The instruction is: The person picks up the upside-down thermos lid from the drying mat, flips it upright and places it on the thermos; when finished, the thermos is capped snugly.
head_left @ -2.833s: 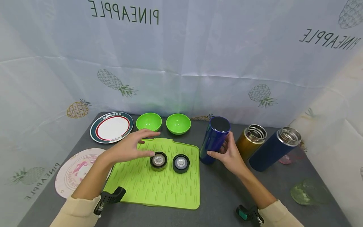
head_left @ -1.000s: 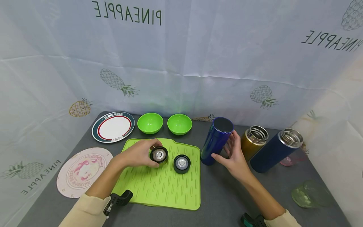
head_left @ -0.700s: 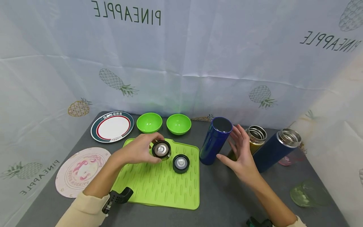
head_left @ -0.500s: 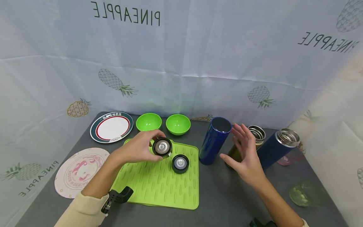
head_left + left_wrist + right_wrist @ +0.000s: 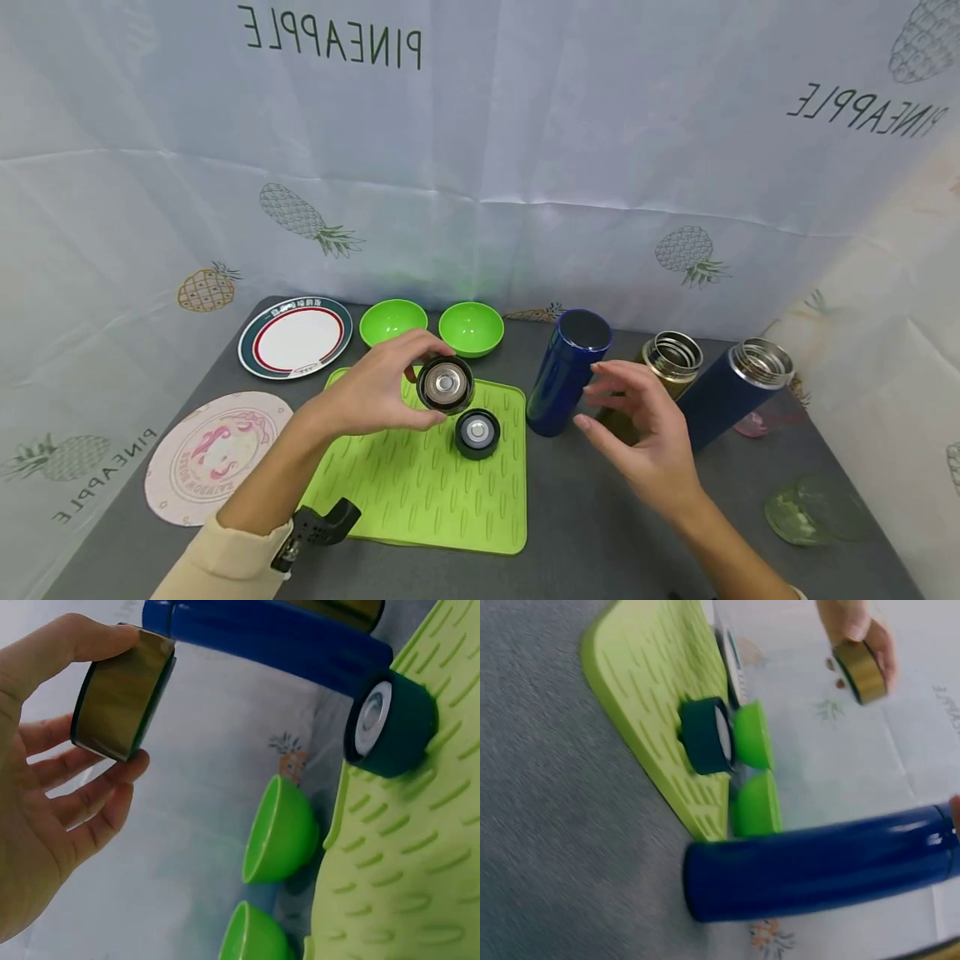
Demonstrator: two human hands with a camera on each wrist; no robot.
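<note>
Lifted off the green mat (image 5: 420, 492) since a second ago, the gold lid (image 5: 446, 384) now sits in the air above the mat's far edge, pinched by the fingers (image 5: 90, 796) of the left hand (image 5: 375, 392) round its rim, its steel inner face turned toward the head camera. Meanwhile the right hand (image 5: 645, 433) has let go of the blue bottle (image 5: 567, 372) and hovers just beside it, fingers loose and spread, holding nothing. That bottle stands open on the desk (image 5: 600, 517), next to a gold bottle (image 5: 660, 379) and a navy bottle (image 5: 731, 392). A dark lid (image 5: 477, 432) lies on the mat. Behind are two green bowls (image 5: 471, 327) and a plate (image 5: 296, 336).
</note>
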